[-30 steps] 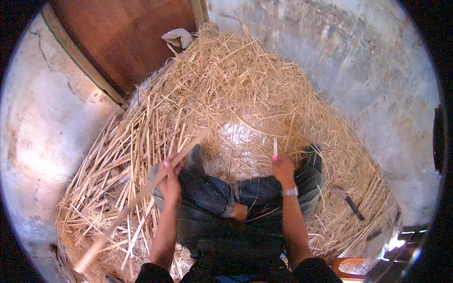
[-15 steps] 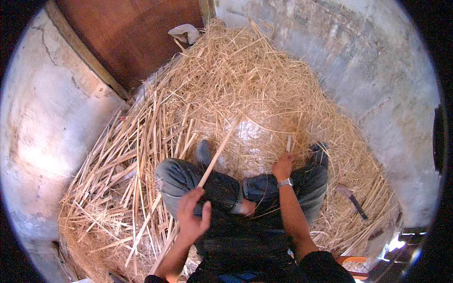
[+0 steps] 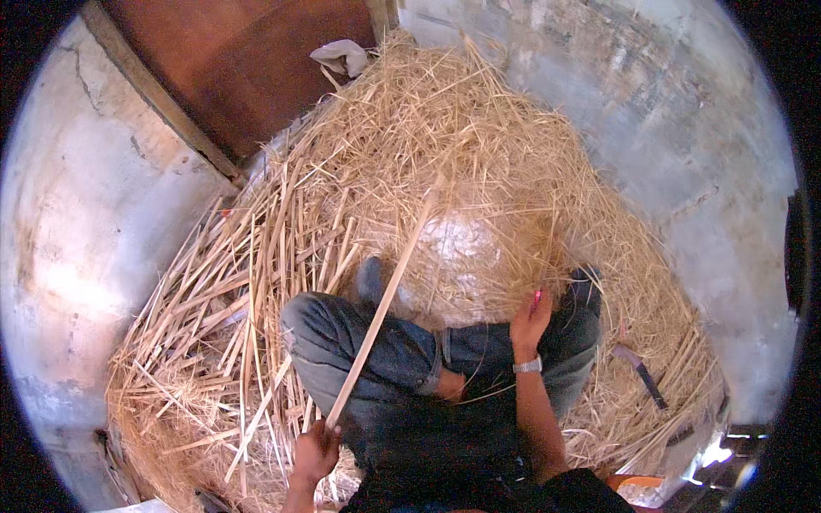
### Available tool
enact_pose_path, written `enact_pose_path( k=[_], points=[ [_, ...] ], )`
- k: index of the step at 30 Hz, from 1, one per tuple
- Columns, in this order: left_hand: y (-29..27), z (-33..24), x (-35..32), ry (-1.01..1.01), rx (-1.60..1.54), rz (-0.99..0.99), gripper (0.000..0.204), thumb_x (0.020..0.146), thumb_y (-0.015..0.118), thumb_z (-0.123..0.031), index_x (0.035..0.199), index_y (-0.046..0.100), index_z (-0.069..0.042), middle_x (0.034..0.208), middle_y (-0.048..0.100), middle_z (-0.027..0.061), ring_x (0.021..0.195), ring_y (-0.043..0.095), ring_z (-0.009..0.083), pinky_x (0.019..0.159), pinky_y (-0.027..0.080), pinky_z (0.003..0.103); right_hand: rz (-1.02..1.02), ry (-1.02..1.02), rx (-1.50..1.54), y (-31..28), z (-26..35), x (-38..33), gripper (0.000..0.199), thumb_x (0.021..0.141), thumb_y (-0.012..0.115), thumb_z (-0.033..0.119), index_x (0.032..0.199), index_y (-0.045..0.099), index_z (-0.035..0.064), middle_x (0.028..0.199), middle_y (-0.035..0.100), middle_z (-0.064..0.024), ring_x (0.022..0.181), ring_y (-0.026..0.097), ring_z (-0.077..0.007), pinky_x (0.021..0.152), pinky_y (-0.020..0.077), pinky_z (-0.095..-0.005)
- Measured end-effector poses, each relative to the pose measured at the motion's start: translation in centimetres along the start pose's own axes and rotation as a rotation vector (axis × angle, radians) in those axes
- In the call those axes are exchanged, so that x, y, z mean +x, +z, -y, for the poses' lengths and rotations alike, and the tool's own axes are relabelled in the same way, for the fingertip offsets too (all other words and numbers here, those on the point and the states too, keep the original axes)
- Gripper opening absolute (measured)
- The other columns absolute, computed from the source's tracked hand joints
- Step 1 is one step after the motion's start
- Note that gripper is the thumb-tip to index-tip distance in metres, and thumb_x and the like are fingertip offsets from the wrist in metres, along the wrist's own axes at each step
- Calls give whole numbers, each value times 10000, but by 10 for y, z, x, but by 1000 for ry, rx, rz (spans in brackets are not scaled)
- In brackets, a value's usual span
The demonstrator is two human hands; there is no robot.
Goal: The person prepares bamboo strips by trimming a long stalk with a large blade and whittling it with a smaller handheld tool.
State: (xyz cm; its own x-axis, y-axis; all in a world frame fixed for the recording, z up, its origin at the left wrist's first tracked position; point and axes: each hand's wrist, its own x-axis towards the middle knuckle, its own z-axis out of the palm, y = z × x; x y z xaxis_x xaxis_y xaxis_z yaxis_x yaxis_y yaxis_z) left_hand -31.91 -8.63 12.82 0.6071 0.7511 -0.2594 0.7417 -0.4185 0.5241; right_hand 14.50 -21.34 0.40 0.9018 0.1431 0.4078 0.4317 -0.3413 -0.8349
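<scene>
A long pale bamboo strip (image 3: 385, 303) slants across my folded legs, its far end over the loose shavings. My left hand (image 3: 316, 451) is closed round its near end, beside my left knee. My right hand (image 3: 531, 321), with a watch on the wrist, rests above my right lower leg. Its fingers are closed on what looks like a small knife (image 3: 536, 301) with a pinkish-red handle; the blade cannot be made out now. Fine curled shavings (image 3: 479, 145) are heaped in front of me, with a whitish patch (image 3: 462, 244) showing through.
Many split strips (image 3: 256, 265) lie piled at the left. A dark-ended hand tool (image 3: 643, 376) lies on the shavings at the right. Pale walls (image 3: 684, 128) and a brown door panel (image 3: 248, 68) enclose the heap. A whitish bag (image 3: 342, 58) lies by the door.
My left hand was loosely open farther up the strip; it has moved back toward me and closed round the near end. My right hand has shifted slightly right and nearer, turning the knife.
</scene>
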Motion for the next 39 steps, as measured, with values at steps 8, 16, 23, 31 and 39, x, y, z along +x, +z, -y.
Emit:
enact_pose_path(
  k=[8, 16, 23, 31, 39],
  points=[
    [-33, 0, 45, -55, -196, -28, 341, 1023, 494, -353, 1095, 595, -36, 667, 611, 158, 594, 619, 256, 569, 463, 379, 359, -107, -299, -12, 90, 27, 311, 957, 562, 125, 1256, 585, 40, 1117, 605, -272, 1058, 577, -433, 957, 455, -488],
    [-52, 32, 46, -40, -187, -49, 283, 993, 560, -292, 922, 620, -25, 569, 579, 130, 496, 567, 202, 501, 435, 354, 544, -264, -233, -5, 132, 54, 257, 983, 546, 158, 1212, 604, 55, 1031, 636, -253, 966, 607, -451, 840, 487, -483],
    [-51, 84, 12, -13, -126, -107, 273, 940, 603, -235, 765, 590, -26, 538, 562, 140, 468, 562, 256, 484, 428, 382, 777, -190, -349, 58, 150, 21, 270, 1009, 495, 314, 1060, 568, 59, 802, 667, -230, 708, 650, -449, 640, 510, -549],
    [-24, 163, -2, 11, -66, -96, 424, 958, 525, -327, 628, 484, -64, 460, 425, 144, 404, 449, 369, 433, 338, 456, 220, -59, -383, 131, 38, 121, 284, 1009, 492, 272, 955, 604, 16, 811, 658, -230, 728, 636, -441, 634, 478, -521],
    [-21, 126, 13, -85, -407, -239, 332, 936, 636, -227, 684, 592, -16, 517, 448, 16, 509, 398, 85, 455, 300, 309, 239, -92, -48, 84, 109, 133, 380, 1042, 435, 372, 1044, 671, 74, 882, 710, -194, 768, 676, -402, 707, 524, -473]
  ],
)
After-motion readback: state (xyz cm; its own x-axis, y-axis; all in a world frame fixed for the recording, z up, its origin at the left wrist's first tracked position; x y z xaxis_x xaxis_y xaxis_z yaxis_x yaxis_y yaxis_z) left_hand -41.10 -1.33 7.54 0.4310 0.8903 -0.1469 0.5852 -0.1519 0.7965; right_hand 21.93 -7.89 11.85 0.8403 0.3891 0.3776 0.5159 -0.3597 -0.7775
